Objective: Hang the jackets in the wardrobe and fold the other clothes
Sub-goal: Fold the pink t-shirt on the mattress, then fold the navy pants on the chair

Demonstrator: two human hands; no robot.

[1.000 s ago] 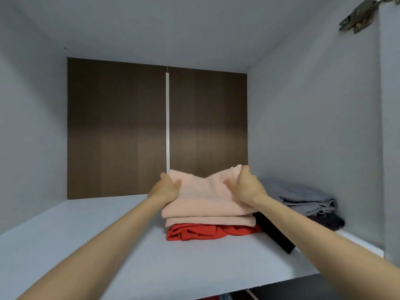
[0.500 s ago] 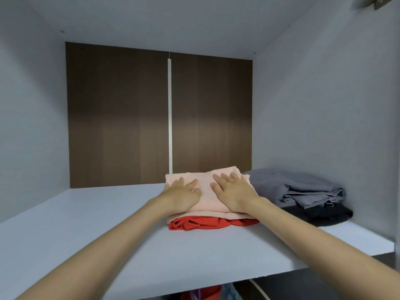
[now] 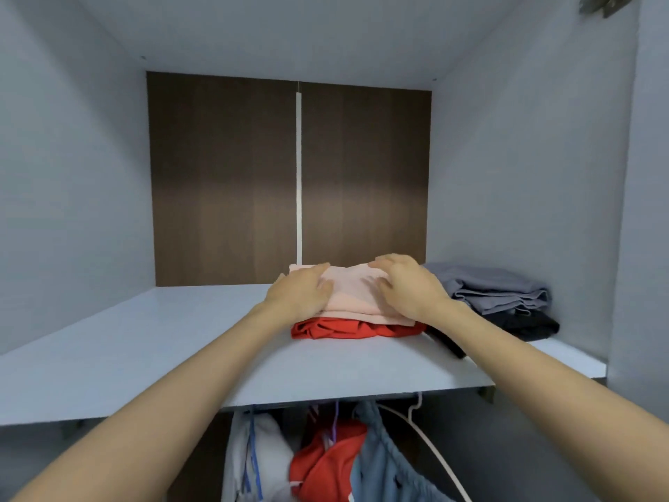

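On the shelf [image 3: 144, 338], pink fold [image 3: 356, 297] sits on the red one [image 3: 344, 329], grey stack [image 3: 499, 288] just right. A second ago both hands gripped it; now left hand [image 3: 302, 293] and right hand [image 3: 412, 289] rest released on top, so placement looks done.

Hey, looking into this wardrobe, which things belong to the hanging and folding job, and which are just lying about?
Job: pink garment, with the left hand and right hand resting on it; red garment beneath it; grey pile; black pile; hung clothes below the shelf; hanger.
Just there: shelf; hinge; brown back panel.
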